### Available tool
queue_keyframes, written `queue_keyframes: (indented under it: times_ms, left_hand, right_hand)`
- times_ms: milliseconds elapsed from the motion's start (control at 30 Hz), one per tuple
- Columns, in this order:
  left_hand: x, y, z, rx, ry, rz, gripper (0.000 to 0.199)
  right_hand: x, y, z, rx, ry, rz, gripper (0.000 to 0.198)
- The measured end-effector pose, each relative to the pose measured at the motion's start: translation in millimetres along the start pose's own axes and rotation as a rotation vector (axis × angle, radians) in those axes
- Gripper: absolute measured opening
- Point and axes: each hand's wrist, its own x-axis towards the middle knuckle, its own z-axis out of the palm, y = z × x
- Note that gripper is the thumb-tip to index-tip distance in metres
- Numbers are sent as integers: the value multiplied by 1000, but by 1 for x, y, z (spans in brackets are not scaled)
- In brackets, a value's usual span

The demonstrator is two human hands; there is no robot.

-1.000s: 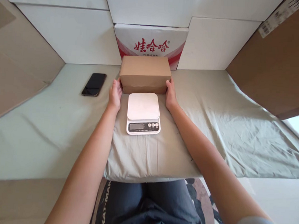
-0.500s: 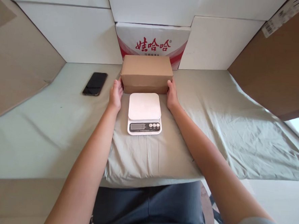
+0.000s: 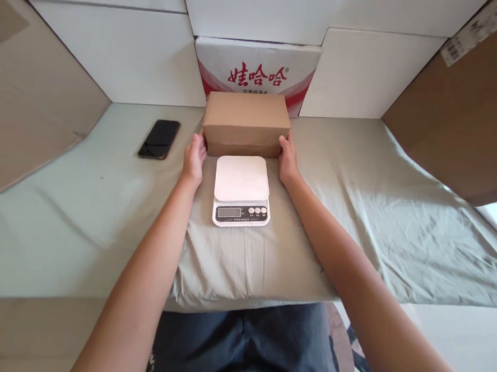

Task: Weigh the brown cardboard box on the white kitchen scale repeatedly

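Observation:
A closed brown cardboard box point(image 3: 248, 112) sits on the cloth-covered surface, just behind a white kitchen scale point(image 3: 242, 179). At the box's left end, my left hand point(image 3: 194, 157) presses against its side, its fingers partly hidden. My right hand point(image 3: 289, 159) grips the right end, thumb on the front corner and the other fingers out of sight along the side. Between my forearms, the scale has a bare weighing plate, a small display and three round buttons facing me; I cannot read the display.
To the left lies a black phone point(image 3: 159, 139). A white-and-red printed carton point(image 3: 257, 63) stands behind the box, with white panels around it. Large cardboard sheets flank both sides, left point(image 3: 38, 106) and right point(image 3: 467, 121). A greenish cloth point(image 3: 116, 217) covers the table.
Almost nothing differs. The whole view has shifted slightly, and both hands keep their places at the ends of the cardboard box.

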Motion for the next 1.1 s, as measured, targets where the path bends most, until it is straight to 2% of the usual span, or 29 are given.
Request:
queue_keyframes:
  times_ms: [200, 367, 567, 733, 933, 1100]
  left_hand:
    - [-4, 9, 4, 2, 25, -32, 89]
    - [0, 5, 5, -40, 18, -7, 85]
    - [5, -4, 5, -91, 13, 35, 94]
    - [6, -6, 7, -99, 23, 54, 98]
    - [5, -4, 10, -111, 25, 63, 95]
    - [2, -2, 12, -101, 20, 62, 91]
  right_hand:
    - [0, 0, -1, -11, -1, -4, 91]
    - [-1, 0, -1, -22, -10, -10, 88]
    - [-6, -9, 3, -45, -40, -29, 79]
    - [-7, -13, 6, -77, -32, -27, 86]
    - [-11, -18, 8, -68, -41, 2, 84]
    - [-13, -21, 11, -73, -62, -12, 91]
